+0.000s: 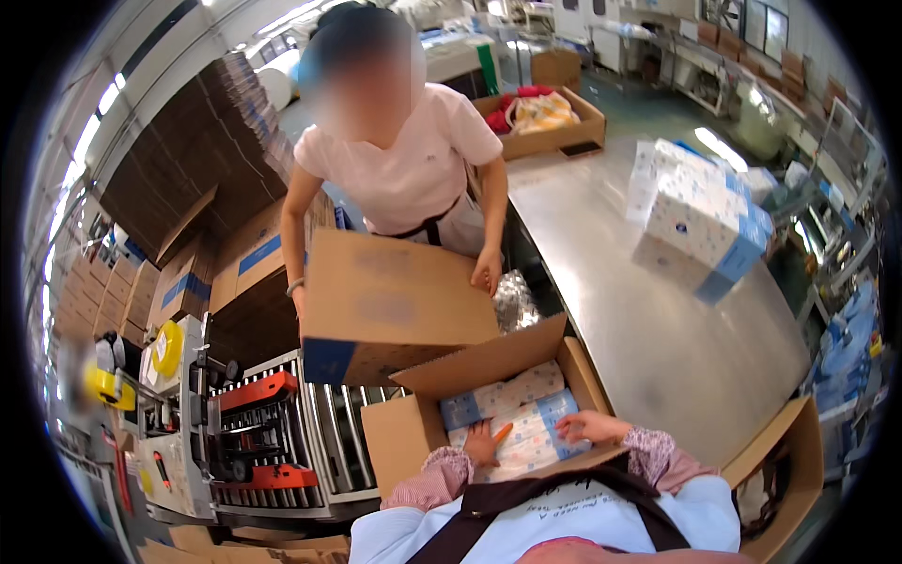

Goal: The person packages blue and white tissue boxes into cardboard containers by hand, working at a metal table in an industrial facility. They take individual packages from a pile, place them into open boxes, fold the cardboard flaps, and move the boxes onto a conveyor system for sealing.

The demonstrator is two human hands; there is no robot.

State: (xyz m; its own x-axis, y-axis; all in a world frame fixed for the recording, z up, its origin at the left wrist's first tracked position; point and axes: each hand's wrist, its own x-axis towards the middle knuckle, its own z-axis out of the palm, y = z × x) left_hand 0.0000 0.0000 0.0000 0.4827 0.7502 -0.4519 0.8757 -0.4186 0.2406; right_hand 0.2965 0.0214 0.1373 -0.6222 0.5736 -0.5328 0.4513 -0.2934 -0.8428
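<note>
An open cardboard carton (399, 434) stands in front of me, its far flap raised. Inside lie white plastic-wrapped packs (526, 449) with a speckled print and blue ends. My left hand (482, 445) rests on the packs at the left, fingers stretched out. A small slim orange object (505, 431) shows right beside its fingers; whether the hand touches it I cannot tell. Over the right side of the packs is my right hand (589, 427), its fingers apart and slightly bent, with nothing visible in them. The undersides of both hands are hidden.
Across from me a co-worker holds a closed carton (399, 305) above the roller conveyor (338, 428). A metal table (695, 348) at the right bears wrapped packs (700, 202). A carton-sealing machine (254, 423) with red parts stands left. Another open carton (799, 470) is near my right side.
</note>
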